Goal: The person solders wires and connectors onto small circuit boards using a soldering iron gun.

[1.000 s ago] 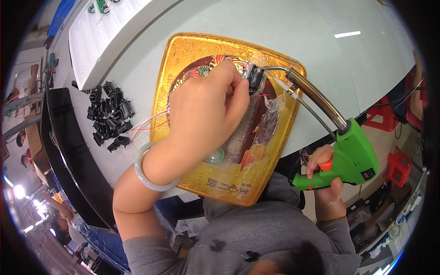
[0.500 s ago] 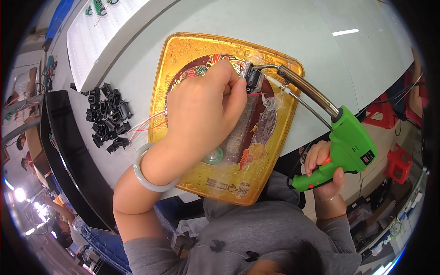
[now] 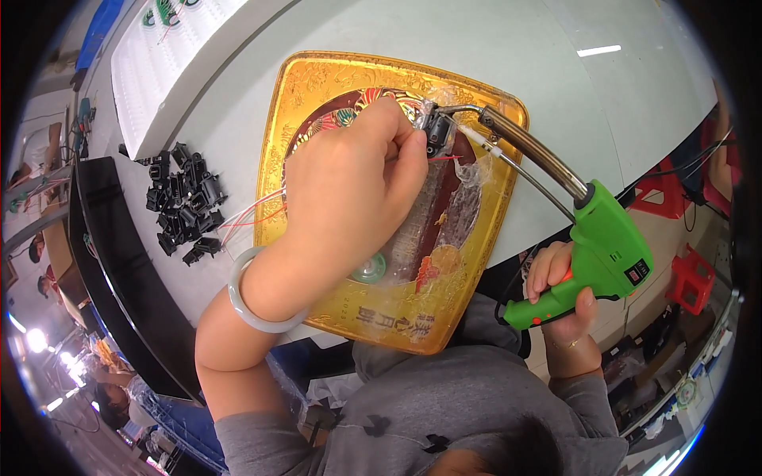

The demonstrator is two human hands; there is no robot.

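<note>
My left hand [image 3: 349, 182] is closed in a pinch, with a thin red wire [image 3: 444, 158] coming out by the thumb tip. Its fingertips meet the left side of a small black plastic part [image 3: 436, 133], so what else they grip is hidden. My right hand [image 3: 562, 289] is wrapped round the handle of a green soldering gun [image 3: 609, 242], a finger near its orange trigger. The gun's bent metal tip and the white feed nozzle reach the upper right of the black part. Beneath lies a gold tin lid [image 3: 317, 75] with clear plastic film on it.
Left of the lid sits a pile of black plastic parts [image 3: 186, 202], with red and white wires [image 3: 250, 214] running under my left hand. A white tray [image 3: 167, 71] stands at the far left. Red stools [image 3: 692, 282] are on the floor at right.
The gold lid has shifted very slightly left at its far side. Both hands, the black part and the soldering gun keep nearly the same places.
</note>
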